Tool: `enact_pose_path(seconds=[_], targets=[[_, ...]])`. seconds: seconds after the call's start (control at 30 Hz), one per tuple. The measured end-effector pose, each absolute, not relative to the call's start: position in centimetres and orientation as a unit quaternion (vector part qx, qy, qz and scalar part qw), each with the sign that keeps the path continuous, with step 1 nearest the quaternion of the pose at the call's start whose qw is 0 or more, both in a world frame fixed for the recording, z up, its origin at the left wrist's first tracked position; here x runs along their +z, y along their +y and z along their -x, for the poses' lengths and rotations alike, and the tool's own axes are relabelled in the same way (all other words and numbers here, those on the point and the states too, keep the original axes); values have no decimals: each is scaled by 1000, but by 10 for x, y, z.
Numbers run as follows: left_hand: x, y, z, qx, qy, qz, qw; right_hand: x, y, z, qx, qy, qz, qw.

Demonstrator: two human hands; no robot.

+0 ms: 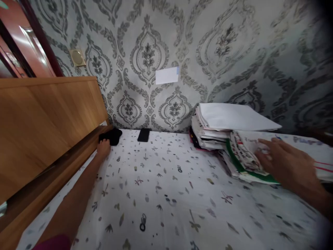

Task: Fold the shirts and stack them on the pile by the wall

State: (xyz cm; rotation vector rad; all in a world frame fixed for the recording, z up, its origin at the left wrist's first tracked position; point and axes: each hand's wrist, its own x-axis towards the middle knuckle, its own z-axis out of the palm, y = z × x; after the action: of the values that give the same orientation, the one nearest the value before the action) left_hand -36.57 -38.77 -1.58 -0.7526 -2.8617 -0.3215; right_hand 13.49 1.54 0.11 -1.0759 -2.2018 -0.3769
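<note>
My left hand (104,148) reaches to the far left corner of the bed and touches a black cloth bundle (111,136) beside the wooden headboard; its fingers are curled against the cloth. My right hand (283,163) lies flat with fingers stretched over a low pile of papers with a green border (241,163) at the right. Behind that pile stands a taller stack of white papers and folders (221,125). A black phone (144,134) lies near the wall between the two hands.
The bed is covered by a white sheet with small printed figures (166,194). A wooden headboard (47,118) runs along the left. Patterned grey wallpaper (208,52) backs the bed, with a white slip (167,75) stuck on it and a round switch plate (77,57).
</note>
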Motion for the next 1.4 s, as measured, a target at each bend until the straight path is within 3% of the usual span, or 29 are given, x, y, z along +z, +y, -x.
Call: enact_pose_path(seconds=[0.2,0.4,0.5,0.57,0.77,0.9,1.03,1.17,1.3,1.4], targets=[[1,-375,364,-143,-938,312,54,15,-81,-109,-29,-870,242,428],[3,-364,231,-214,-822,514,-119,-17,-189,-44,347,-876,219,253],[5,-392,150,-240,-639,674,-283,-37,-215,-26,428,-851,215,216],[9,-411,123,-216,-619,695,-295,-49,-221,-26,452,-840,217,207],[-9,-417,174,-229,-753,611,-84,-55,-227,-30,436,-848,242,180],[-31,-396,240,-200,-833,515,23,-43,-237,-10,347,-885,286,122],[-41,-372,280,-189,-885,425,-3,-33,-255,5,221,-935,269,69],[-46,-357,296,-214,-882,418,-38,-24,-277,19,100,-969,195,114],[-47,-356,301,-268,-865,421,-53,-18,-301,50,127,-982,107,87],[-41,-360,301,-322,-848,415,-73,-19,-310,75,165,-969,167,75]])
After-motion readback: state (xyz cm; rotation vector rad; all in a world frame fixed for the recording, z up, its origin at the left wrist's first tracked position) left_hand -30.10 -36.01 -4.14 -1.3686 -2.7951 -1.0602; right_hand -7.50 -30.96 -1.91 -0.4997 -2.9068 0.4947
